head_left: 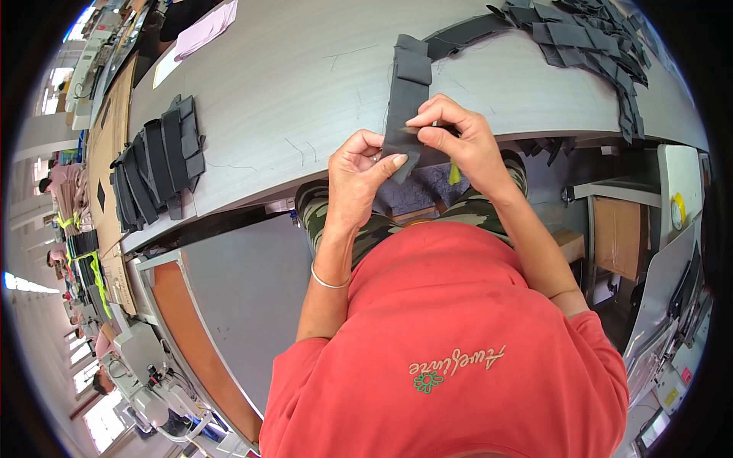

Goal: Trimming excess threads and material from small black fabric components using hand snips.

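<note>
A dark grey fabric strip (408, 84), folded in stitched sections, runs over the table's near edge toward me. My left hand (359, 172) pinches its near end between thumb and fingers. Close by on the right, my right hand (462, 141) is closed, with thumb and index finger near the strip. A small pair of thread snips seems to lie in it: a thin metal tip shows at the fingertips and a yellow-green end (455, 174) below the palm. The palm hides the rest. From the strip's far end, a linked dark band (469, 37) leads right.
Dark fabric pieces are heaped (588, 42) at the far right, some hanging over the edge. Another stack of dark strips (160, 156) lies at left. Pink sheets (206, 30) rest at far left. Loose threads dot the grey table (267, 99). Below right stands a shelf with a cardboard box (617, 237).
</note>
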`<state>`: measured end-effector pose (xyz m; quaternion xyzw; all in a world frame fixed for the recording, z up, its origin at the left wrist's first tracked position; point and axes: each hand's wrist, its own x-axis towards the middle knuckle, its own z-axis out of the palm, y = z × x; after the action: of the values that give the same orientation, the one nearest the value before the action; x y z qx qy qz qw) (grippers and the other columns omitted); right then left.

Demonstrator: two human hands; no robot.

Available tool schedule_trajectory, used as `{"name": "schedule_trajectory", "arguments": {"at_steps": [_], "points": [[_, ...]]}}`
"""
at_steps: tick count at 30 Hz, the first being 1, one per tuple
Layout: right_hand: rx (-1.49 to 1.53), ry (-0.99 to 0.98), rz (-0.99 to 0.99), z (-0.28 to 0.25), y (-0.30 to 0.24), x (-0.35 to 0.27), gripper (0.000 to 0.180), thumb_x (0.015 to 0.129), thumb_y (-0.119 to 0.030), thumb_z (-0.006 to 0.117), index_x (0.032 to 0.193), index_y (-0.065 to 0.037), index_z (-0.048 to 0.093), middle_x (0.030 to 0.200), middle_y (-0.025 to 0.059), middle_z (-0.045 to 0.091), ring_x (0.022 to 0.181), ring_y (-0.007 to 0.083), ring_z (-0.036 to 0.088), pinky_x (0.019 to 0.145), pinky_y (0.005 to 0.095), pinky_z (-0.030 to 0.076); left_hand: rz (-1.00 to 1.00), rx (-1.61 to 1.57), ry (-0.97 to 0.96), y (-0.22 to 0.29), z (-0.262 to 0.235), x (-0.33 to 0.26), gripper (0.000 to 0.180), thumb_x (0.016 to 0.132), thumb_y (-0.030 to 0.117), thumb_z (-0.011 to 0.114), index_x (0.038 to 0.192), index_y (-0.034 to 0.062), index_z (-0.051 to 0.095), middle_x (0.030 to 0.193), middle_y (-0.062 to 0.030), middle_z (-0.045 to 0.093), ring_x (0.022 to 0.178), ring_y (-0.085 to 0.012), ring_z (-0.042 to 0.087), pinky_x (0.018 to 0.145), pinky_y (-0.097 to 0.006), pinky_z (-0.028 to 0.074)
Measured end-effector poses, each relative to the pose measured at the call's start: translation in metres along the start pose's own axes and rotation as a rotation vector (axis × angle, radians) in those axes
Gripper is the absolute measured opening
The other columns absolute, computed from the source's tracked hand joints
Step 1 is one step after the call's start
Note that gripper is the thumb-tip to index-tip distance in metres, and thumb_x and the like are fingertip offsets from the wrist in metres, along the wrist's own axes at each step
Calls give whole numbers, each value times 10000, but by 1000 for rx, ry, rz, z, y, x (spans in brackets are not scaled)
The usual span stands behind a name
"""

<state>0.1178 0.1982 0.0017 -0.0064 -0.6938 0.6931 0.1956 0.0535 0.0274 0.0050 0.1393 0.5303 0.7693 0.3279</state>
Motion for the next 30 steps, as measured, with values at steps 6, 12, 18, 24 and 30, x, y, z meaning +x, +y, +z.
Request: {"name": "schedule_trajectory", "arguments": {"at_steps": [6,12,18,24,30], "points": [[131,156,194,-8,-2,-6,235,875,-166,665,1089,-71,644,843,-62,483,623,10,322,588,172,305,-14,-232,76,0,-3,1,385,825,-114,584,1178,-6,476,953,-144,626,730,-168,595,623,-272,497],[-40,56,188,7,-8,-13,310,860,-192,692,1145,-96,615,931,-36,483,651,28,415,632,163,358,-79,-734,-70,-16,-12,1,517,857,-34,458,1359,9,343,1070,-168,560,734,-190,498,627,-289,424],[51,3,144,18,-16,-12,389,812,-132,724,1175,-95,590,1013,34,519,801,138,627,703,289,503,-260,-727,-139,-12,4,1,463,984,304,472,1342,23,386,969,-82,550,683,-138,463,586,-250,382],[-40,83,192,18,-15,-11,301,787,-33,697,1081,-92,665,937,36,586,697,123,624,727,263,488,-302,-408,-17,-13,0,1,346,985,371,475,1051,44,564,815,-35,583,507,-69,375,455,-210,295],[-189,124,50,12,-17,-3,179,785,14,671,957,-27,696,777,20,650,576,91,587,546,225,437,-320,-232,-173,-4,-1,1,391,986,356,340,1074,47,563,886,-88,629,546,-73,418,502,-210,340]]}}
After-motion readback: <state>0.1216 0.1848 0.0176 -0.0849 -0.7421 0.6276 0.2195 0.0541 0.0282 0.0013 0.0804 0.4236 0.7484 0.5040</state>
